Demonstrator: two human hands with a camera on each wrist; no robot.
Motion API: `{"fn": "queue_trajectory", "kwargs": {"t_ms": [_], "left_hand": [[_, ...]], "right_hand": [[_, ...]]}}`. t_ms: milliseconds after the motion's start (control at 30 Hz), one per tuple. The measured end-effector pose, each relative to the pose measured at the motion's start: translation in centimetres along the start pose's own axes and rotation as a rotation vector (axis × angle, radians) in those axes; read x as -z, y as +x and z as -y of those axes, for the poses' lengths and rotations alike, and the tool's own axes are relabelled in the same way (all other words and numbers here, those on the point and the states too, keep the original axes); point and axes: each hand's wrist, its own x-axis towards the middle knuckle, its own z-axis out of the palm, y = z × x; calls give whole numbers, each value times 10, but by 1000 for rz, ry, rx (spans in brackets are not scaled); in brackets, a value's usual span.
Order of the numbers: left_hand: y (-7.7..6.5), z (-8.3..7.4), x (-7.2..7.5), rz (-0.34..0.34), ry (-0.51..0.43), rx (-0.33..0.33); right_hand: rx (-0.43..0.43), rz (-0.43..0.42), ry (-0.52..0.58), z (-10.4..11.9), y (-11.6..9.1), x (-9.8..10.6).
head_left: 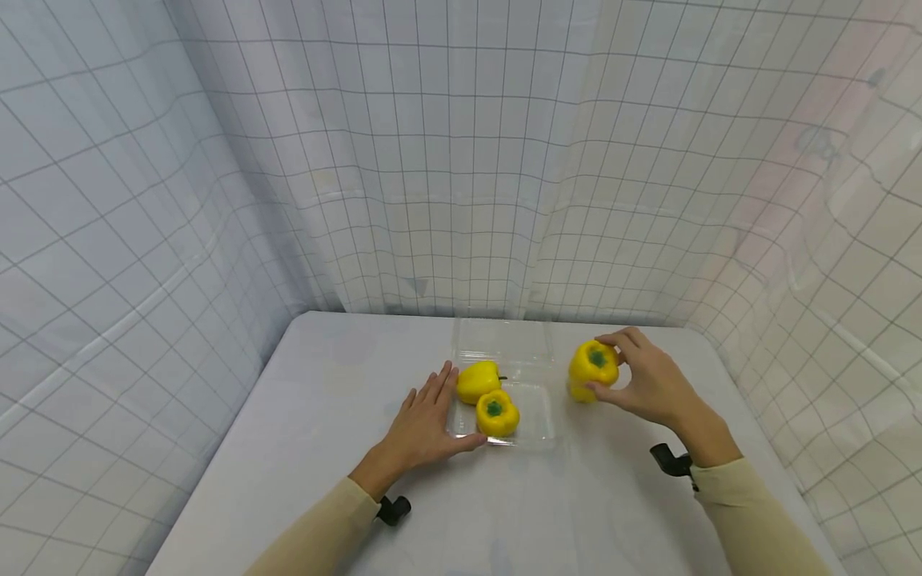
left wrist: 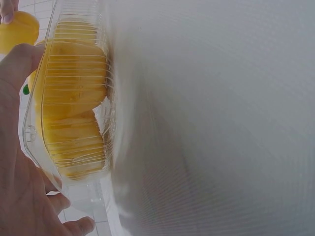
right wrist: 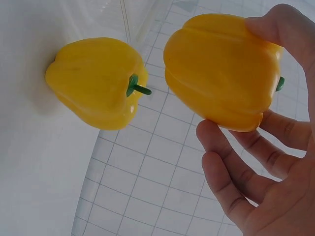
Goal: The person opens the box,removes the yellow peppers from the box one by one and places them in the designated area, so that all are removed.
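A clear plastic clamshell box (head_left: 536, 416) lies on the table with its lid (head_left: 504, 338) folded back. Inside its left part are two yellow bell peppers, one tipped on its side (head_left: 477, 382) and one with its green stem up (head_left: 497, 414). My left hand (head_left: 420, 430) rests against the box's left and front edges, fingers spread and fairly straight. To the right of the box my right hand (head_left: 651, 382) holds another yellow bell pepper (right wrist: 221, 69) between thumb and fingers, off the table. Below it a further yellow bell pepper (right wrist: 96, 83) stands on the table, mostly hidden in the head view.
The white table (head_left: 310, 448) extends around the box, its far edge close to a white gridded curtain (head_left: 432, 160). Curtains also hang at both sides. A black wrist mount (head_left: 671, 460) sits at the right wrist, another (head_left: 393, 510) at the left.
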Motion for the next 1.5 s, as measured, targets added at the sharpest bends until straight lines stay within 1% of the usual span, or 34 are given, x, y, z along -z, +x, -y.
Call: {"fn": "queue_trajectory", "kwargs": {"t_ms": [233,467,767,1133,1500], "left_hand": [[1,0,0,-2,3,3],[0,0,0,-1,1,6],[0,-1,0,3,1,8],[0,-1,1,1,4,4],[0,-1,1,8,0,9]], "right_hand": [[-11,-12,0,-9,-4,1],[-39,-5,1,-14,-8,5],[-68,-17,15,-20,-13,12],[-102,-26,26,-34,-19,20],[-125,-22,22,-50,-25,23]]}}
